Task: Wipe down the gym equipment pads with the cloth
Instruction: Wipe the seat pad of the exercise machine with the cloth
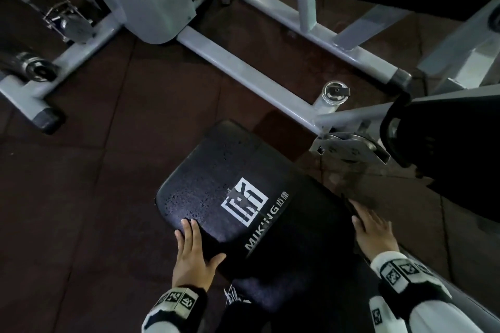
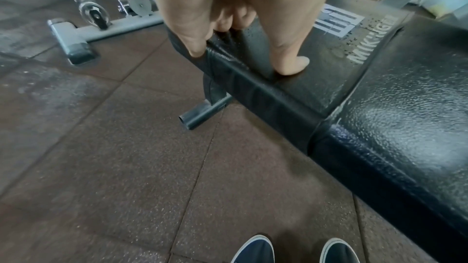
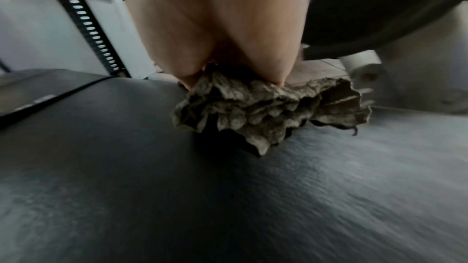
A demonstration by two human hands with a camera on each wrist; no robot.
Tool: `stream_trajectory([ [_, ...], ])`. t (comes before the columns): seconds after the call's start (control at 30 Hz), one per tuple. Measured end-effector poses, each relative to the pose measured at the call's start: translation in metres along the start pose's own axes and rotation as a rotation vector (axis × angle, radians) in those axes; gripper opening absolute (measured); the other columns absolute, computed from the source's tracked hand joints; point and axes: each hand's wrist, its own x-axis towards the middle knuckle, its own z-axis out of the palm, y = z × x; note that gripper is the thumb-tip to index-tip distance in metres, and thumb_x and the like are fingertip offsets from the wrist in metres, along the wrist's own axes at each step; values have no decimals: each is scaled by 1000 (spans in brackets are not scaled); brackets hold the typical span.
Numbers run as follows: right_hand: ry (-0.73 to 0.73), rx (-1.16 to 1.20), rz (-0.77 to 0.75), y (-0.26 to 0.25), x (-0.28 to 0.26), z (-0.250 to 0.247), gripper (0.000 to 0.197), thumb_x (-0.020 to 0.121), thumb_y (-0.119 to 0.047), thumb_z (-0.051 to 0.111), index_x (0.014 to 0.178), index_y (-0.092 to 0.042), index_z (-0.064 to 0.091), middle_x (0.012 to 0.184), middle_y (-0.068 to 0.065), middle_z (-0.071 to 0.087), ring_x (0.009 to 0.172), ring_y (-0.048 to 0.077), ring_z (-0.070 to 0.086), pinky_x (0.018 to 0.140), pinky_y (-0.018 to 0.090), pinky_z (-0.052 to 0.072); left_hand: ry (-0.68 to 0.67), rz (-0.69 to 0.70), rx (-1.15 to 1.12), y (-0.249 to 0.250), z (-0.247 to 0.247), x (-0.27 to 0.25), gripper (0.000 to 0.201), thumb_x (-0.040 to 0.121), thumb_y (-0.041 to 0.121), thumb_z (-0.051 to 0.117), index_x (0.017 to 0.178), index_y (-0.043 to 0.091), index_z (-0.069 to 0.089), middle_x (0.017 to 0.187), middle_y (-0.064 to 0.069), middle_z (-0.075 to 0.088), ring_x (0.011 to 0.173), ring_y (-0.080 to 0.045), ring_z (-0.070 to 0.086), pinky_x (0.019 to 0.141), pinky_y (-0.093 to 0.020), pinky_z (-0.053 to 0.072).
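A black bench pad (image 1: pixel 216 184) with a white logo and water droplets fills the lower middle of the head view. My left hand (image 1: pixel 192 246) rests on its left edge, fingers straight along the rim and thumb spread across the top. In the left wrist view that hand (image 2: pixel 228 17) sits on the pad (image 2: pixel 316 79) corner with nothing in it. My right hand (image 1: pixel 370 227) presses flat on a crumpled brownish cloth (image 1: pixel 358 196) at the pad's right edge. The right wrist view shows the cloth (image 3: pixel 266 107) bunched under the hand (image 3: pixel 228 27) on the pad (image 3: pixel 177 167).
White machine frame tubes (image 1: pixel 243 67) cross the brown rubber floor (image 1: pixel 81 197) beyond the pad. A clear lidded bottle (image 1: pixel 334 94) stands on the floor by the tube. Another black pad (image 1: pixel 446 143) sits close on the right. My dark shoes (image 2: pixel 253 251) stand left of the bench.
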Motion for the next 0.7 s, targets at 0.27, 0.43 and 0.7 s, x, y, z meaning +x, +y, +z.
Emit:
stream_trajectory([
  [0.27,6,24,-358,-105,51,4,46,98,-18,40,143,-25,35,144,5,42,130,23,41,108,33,31,30,25,-43,0,4,-1,107,81,50,62,138,15,-21,149,3,-27,136,-21,-26,113,-24,-1],
  [0.43,-70,-141,-371,-144,69,9,51,100,-28,29,148,-35,13,157,-5,14,142,26,20,115,46,17,71,47,-60,0,7,0,105,80,43,67,142,14,-12,152,1,-19,138,-25,-21,111,-25,-1],
  [0.7,-12,-652,-859,-172,32,47,80,72,-18,60,144,-35,29,153,-3,29,137,38,28,111,52,24,59,36,-87,-1,10,0,106,82,39,67,141,17,-19,152,4,-24,139,-24,-25,115,-27,-1],
])
